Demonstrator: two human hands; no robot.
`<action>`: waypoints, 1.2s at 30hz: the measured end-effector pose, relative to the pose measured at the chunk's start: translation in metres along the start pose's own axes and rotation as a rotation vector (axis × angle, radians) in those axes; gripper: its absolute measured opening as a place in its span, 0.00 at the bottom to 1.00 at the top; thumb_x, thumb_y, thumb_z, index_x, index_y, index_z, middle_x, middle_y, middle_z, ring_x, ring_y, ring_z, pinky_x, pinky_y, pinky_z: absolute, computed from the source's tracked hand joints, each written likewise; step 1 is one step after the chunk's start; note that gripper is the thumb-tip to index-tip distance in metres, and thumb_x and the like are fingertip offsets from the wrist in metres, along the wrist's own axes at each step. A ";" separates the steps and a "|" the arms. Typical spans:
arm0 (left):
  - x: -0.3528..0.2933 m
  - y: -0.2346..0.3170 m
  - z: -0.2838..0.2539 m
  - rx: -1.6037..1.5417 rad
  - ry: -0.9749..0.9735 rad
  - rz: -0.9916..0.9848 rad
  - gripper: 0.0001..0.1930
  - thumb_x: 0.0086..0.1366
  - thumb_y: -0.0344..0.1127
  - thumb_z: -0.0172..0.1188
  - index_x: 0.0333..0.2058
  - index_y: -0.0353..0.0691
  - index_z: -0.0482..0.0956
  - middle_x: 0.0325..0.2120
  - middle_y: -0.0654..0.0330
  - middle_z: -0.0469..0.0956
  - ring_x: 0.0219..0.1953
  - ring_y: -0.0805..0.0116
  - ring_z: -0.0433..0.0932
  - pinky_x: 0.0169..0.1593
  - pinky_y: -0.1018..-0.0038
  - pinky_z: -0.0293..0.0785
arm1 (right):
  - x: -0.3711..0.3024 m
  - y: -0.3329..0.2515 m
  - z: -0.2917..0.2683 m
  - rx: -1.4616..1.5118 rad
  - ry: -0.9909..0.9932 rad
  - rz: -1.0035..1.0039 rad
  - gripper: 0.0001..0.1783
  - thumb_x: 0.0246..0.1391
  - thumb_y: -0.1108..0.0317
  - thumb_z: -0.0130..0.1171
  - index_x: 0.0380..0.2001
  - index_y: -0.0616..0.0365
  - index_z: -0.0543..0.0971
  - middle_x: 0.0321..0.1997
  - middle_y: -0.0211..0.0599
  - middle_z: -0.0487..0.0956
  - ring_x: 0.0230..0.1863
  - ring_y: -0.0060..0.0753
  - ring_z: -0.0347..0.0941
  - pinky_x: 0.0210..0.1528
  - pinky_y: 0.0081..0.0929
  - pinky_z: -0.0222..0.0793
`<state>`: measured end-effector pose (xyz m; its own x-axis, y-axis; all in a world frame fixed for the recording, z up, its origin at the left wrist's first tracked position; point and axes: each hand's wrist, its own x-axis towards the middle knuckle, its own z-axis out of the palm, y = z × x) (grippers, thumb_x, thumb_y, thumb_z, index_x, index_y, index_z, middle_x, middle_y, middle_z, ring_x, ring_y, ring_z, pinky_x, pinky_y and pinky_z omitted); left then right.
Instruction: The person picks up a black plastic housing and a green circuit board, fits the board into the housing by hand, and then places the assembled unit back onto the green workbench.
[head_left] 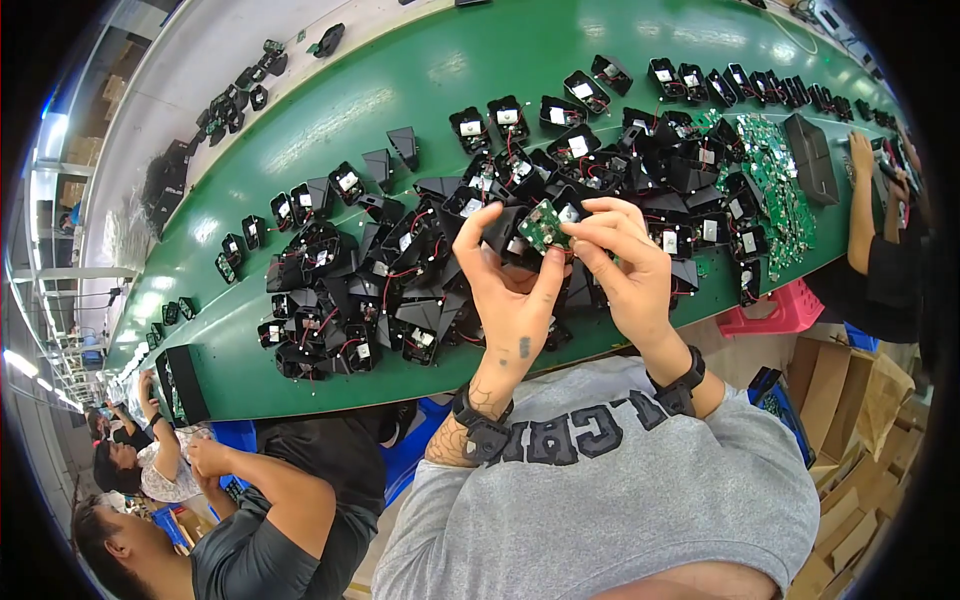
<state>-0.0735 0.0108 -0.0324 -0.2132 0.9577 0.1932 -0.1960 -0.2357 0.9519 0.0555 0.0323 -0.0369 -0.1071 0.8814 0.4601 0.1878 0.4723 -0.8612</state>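
You appear to be at the board-positioning step: your right hand (pixel 632 268) pinches the circuit board (pixel 543 227) above the black housings (pixel 418 315), inward from the green surface's (pixel 240 385) near edge. Your left hand (pixel 508 300) is spread around it, grip unclear; the next move likely calls for steady edge support.

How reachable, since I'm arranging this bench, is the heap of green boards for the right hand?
Probably not directly: the right hand is busy with a board, and black cases lie between.

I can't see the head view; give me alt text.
The right hand holds a small green circuit board, left hand close beside it, above a green workbench heaped with black housings; loose green boards lie at right.
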 end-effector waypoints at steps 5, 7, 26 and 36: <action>-0.002 -0.007 -0.004 0.191 -0.019 0.118 0.29 0.59 0.20 0.57 0.58 0.39 0.57 0.49 0.57 0.66 0.44 0.72 0.74 0.40 0.77 0.80 | -0.004 0.002 0.006 0.200 0.066 0.143 0.07 0.50 0.77 0.60 0.34 0.65 0.79 0.36 0.32 0.78 0.52 0.34 0.67 0.52 0.28 0.61; -0.002 -0.009 -0.004 0.205 -0.030 0.135 0.29 0.59 0.20 0.57 0.57 0.39 0.57 0.49 0.56 0.66 0.44 0.72 0.74 0.40 0.77 0.80 | -0.006 0.005 0.006 0.262 0.126 0.200 0.07 0.50 0.77 0.60 0.34 0.66 0.79 0.37 0.32 0.77 0.51 0.31 0.67 0.52 0.26 0.61; 0.002 -0.027 -0.003 0.388 0.032 0.554 0.25 0.52 0.17 0.60 0.49 0.39 0.69 0.44 0.46 0.74 0.45 0.51 0.76 0.45 0.67 0.75 | -0.014 -0.001 0.014 0.786 -0.042 0.664 0.08 0.59 0.70 0.55 0.38 0.63 0.77 0.38 0.28 0.77 0.41 0.18 0.69 0.48 0.18 0.64; 0.002 -0.026 -0.003 0.431 0.010 0.609 0.25 0.51 0.17 0.62 0.48 0.40 0.70 0.43 0.49 0.75 0.45 0.50 0.76 0.43 0.67 0.77 | -0.017 -0.003 0.019 0.956 0.036 0.711 0.09 0.60 0.67 0.54 0.38 0.63 0.77 0.36 0.27 0.76 0.38 0.15 0.68 0.43 0.18 0.63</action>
<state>-0.0719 0.0183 -0.0579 -0.1738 0.6761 0.7160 0.3517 -0.6365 0.6864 0.0383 0.0159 -0.0459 -0.2431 0.9506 -0.1932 -0.6115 -0.3048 -0.7302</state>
